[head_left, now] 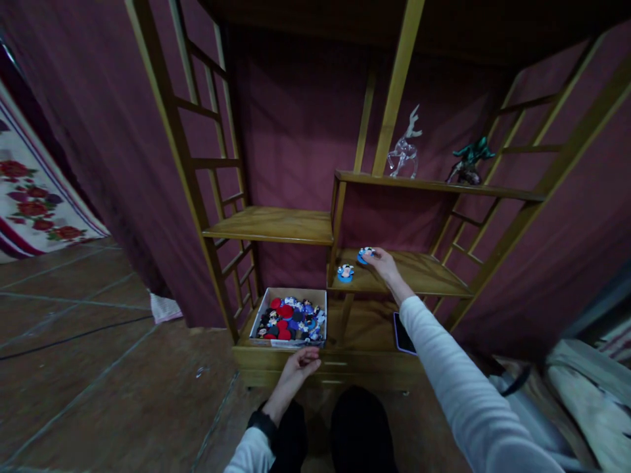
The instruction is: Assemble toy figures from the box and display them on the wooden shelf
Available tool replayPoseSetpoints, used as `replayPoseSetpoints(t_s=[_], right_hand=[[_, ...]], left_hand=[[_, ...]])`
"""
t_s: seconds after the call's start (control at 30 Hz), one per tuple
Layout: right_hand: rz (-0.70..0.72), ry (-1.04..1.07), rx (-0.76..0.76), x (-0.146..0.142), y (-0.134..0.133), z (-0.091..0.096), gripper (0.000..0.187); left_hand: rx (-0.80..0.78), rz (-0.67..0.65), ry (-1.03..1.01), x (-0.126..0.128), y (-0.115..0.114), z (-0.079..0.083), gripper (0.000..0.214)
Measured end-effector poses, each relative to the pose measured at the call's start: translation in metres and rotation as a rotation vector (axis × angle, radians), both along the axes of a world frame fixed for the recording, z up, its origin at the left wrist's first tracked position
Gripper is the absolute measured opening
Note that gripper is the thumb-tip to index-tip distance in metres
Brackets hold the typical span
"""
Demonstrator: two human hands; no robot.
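My right hand [384, 265] reaches onto a low wooden shelf [424, 276] and its fingers pinch a small blue-based figurine [365, 254] that rests on the shelf board. A second blue-based figurine [345, 272] stands just to its left on the same shelf. My left hand [302, 364] hovers with curled fingers at the front edge of the bottom board, just below a white box [290, 318] filled with several small red, blue and black figurines. Whether the left fingers hold anything is unclear.
A clear glass deer [404, 150] and a dark green figure [470, 162] stand on the upper shelf. A phone [404, 334] lies on the bottom board, right of the box. A bare shelf [273, 225] sits at left. Tiled floor spreads left; bedding lies at right.
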State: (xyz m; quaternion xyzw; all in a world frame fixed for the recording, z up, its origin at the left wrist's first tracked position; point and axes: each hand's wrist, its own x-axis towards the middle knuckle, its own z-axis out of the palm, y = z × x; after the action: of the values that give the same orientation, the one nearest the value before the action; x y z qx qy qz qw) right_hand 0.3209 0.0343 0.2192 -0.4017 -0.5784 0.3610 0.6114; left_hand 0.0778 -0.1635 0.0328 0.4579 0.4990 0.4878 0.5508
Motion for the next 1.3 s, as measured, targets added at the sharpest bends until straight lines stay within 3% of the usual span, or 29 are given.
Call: replayPoseSetpoints(t_s=[0.13, 0.27, 0.43, 0.67, 0.93, 1.1, 1.3], right_hand=[[0.078, -0.049, -0.012, -0.028, 0.039, -0.011, 0.041], [0.108, -0.19, -0.023, -0.047, 0.058, -0.028, 0.035], [0.129, -0.292, -0.046, -0.046, 0.066, -0.042, 0.031], [0.142, -0.29, -0.051, -0.042, 0.066, -0.042, 0.03], [0.178, -0.174, -0.094, -0.043, 0.048, -0.029, 0.032], [0.109, -0.043, -0.037, -0.019, 0.015, -0.02, 0.033], [0.243, -0.061, -0.085, -0.012, -0.025, -0.023, 0.038]], left_hand=[[0.029, -0.005, 0.009, -0.001, -0.002, 0.001, 0.042], [0.028, 0.0, 0.013, -0.004, -0.001, -0.002, 0.041], [0.018, 0.001, -0.012, -0.006, 0.0, -0.005, 0.041], [0.032, -0.022, 0.003, -0.005, 0.001, -0.008, 0.039], [0.014, -0.007, 0.008, -0.005, 0.001, -0.01, 0.04], [0.02, 0.006, -0.003, -0.006, 0.0, -0.011, 0.041], [0.0, 0.007, -0.019, -0.004, -0.001, -0.005, 0.043]])
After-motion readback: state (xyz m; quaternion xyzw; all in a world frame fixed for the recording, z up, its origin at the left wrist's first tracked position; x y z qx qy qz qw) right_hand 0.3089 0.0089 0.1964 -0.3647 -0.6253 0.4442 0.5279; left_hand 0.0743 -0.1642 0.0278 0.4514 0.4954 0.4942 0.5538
